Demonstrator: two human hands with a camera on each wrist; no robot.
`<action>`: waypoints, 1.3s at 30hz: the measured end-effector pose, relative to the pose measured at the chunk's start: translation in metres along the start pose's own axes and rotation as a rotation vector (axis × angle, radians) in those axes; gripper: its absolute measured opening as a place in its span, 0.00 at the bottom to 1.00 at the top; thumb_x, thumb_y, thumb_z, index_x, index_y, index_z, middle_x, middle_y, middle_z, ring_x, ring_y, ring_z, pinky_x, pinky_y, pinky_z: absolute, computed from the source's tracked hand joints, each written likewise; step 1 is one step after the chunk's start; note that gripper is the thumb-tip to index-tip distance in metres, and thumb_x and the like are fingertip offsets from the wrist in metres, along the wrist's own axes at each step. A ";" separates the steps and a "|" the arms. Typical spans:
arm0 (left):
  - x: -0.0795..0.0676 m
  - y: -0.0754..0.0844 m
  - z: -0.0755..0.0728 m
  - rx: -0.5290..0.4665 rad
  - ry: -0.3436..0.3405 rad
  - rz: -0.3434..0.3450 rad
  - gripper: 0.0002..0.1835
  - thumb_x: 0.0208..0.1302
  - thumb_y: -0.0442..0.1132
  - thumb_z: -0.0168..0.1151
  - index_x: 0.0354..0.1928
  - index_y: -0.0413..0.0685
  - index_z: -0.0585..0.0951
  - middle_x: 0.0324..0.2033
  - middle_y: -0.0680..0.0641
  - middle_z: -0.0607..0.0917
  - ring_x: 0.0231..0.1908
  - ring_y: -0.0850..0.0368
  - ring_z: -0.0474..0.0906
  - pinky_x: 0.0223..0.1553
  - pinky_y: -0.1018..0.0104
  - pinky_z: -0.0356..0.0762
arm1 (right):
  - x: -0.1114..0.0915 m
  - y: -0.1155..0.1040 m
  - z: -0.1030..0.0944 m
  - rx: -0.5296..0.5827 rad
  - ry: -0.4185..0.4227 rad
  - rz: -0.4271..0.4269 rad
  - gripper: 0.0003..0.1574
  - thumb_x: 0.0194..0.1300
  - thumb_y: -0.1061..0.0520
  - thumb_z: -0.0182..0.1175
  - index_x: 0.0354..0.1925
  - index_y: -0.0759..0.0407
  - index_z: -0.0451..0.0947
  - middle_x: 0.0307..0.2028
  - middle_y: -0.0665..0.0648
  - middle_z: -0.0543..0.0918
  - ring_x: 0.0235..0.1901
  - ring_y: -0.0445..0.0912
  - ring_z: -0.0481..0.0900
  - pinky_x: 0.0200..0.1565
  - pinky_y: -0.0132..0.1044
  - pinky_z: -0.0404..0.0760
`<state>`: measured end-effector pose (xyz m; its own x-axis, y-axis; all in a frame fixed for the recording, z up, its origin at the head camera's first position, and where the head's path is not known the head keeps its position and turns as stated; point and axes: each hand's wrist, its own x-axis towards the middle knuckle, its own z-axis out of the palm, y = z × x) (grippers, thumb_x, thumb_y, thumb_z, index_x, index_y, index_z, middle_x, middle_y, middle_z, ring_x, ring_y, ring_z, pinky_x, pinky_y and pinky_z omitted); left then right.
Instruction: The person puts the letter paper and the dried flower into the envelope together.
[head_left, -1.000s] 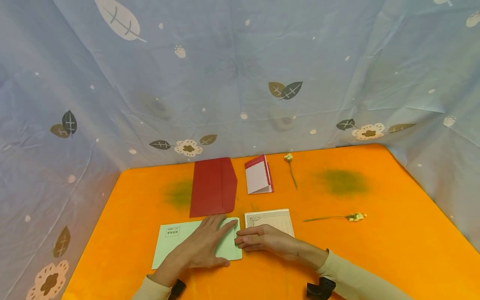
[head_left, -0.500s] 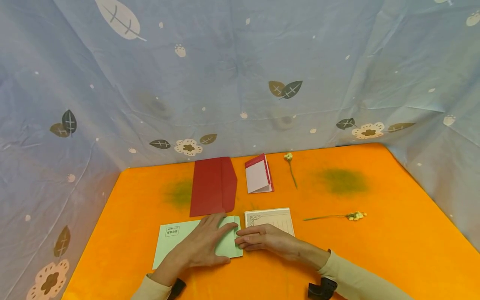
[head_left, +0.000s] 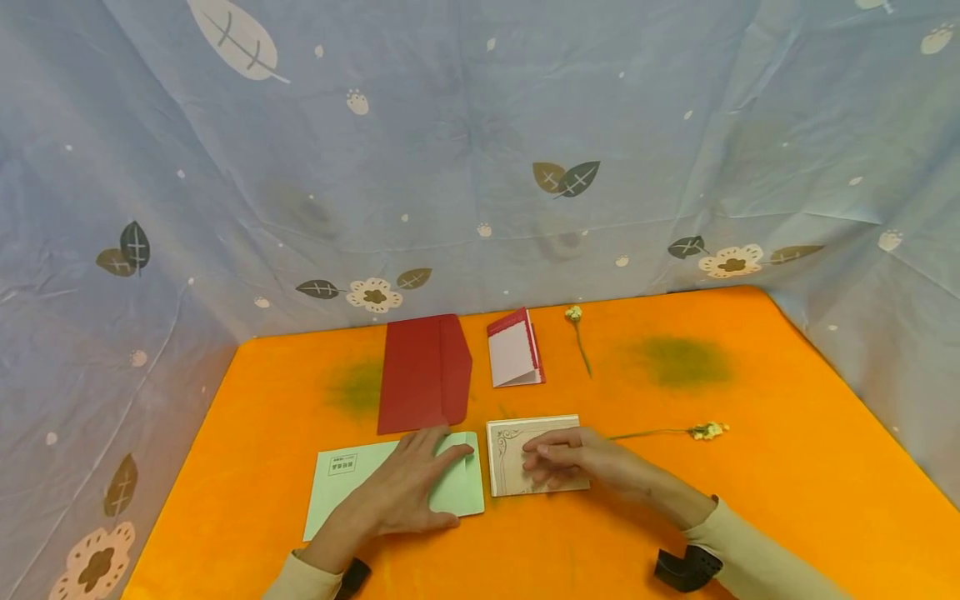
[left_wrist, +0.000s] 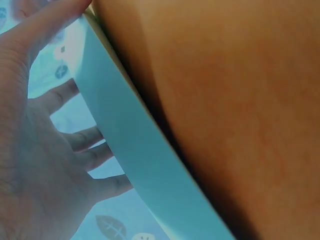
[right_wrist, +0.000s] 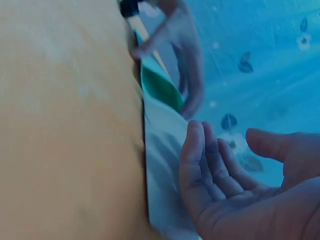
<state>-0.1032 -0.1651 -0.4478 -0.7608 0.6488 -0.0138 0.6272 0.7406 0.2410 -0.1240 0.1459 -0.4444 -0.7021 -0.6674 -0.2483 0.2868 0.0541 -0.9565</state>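
Note:
My left hand (head_left: 408, 487) rests spread on the light-green envelope (head_left: 333, 492), which lies lengthwise at the table's front left. In the left wrist view, the thumb is at one edge of the envelope (left_wrist: 130, 125) and the fingers reach past the other. The right wrist view shows the envelope's mouth (right_wrist: 161, 91) gaping on the right end. My right hand (head_left: 585, 462) hovers over a cream card stack (head_left: 510, 475) with a scroll-patterned border, just right of the envelope. Its fingers are loosely bent and hold nothing; whether they touch the cards cannot be told.
Behind the green envelope lies a red envelope (head_left: 412, 375). A folded red-and-white card (head_left: 513, 354) stands to its right. Two yellow flower stems (head_left: 581, 342) lie farther right, one behind the right hand. Patterned blue cloth (head_left: 480, 150) walls the orange table (head_left: 795, 467).
My right hand has left the envelope's open end and moved right, over the cream cards, uncovering that end. The left hand stays in place on the green envelope.

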 end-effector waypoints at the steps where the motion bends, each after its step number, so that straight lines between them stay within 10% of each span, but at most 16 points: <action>1: 0.000 0.000 0.000 -0.002 0.000 -0.001 0.44 0.48 0.62 0.73 0.66 0.59 0.69 0.68 0.39 0.64 0.66 0.41 0.61 0.66 0.42 0.61 | -0.003 -0.001 -0.004 -0.031 0.016 -0.004 0.27 0.75 0.53 0.52 0.58 0.77 0.71 0.45 0.62 0.85 0.40 0.47 0.84 0.44 0.36 0.83; 11: 0.000 0.001 0.001 -0.003 0.011 0.003 0.43 0.48 0.61 0.74 0.66 0.59 0.69 0.67 0.38 0.65 0.66 0.41 0.61 0.65 0.42 0.61 | -0.024 0.001 -0.028 -0.230 0.312 0.088 0.21 0.71 0.52 0.59 0.45 0.72 0.71 0.26 0.55 0.80 0.23 0.43 0.78 0.25 0.31 0.78; 22: 0.000 0.002 -0.001 -0.012 0.001 -0.010 0.43 0.48 0.62 0.73 0.66 0.61 0.69 0.68 0.40 0.64 0.66 0.43 0.61 0.67 0.45 0.60 | -0.025 0.009 -0.025 -0.731 0.506 0.094 0.17 0.66 0.44 0.63 0.27 0.53 0.82 0.14 0.47 0.71 0.16 0.41 0.64 0.21 0.32 0.64; 39: 0.000 0.001 0.000 -0.008 0.035 0.013 0.43 0.48 0.61 0.74 0.66 0.59 0.70 0.67 0.38 0.65 0.65 0.41 0.63 0.65 0.43 0.61 | -0.026 0.002 -0.026 -0.231 0.395 0.021 0.24 0.68 0.60 0.61 0.54 0.77 0.70 0.37 0.60 0.86 0.35 0.48 0.85 0.38 0.41 0.85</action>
<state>-0.1026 -0.1646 -0.4477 -0.7581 0.6517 0.0232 0.6357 0.7306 0.2491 -0.1220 0.1823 -0.4434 -0.9055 -0.3320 -0.2642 0.1820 0.2585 -0.9487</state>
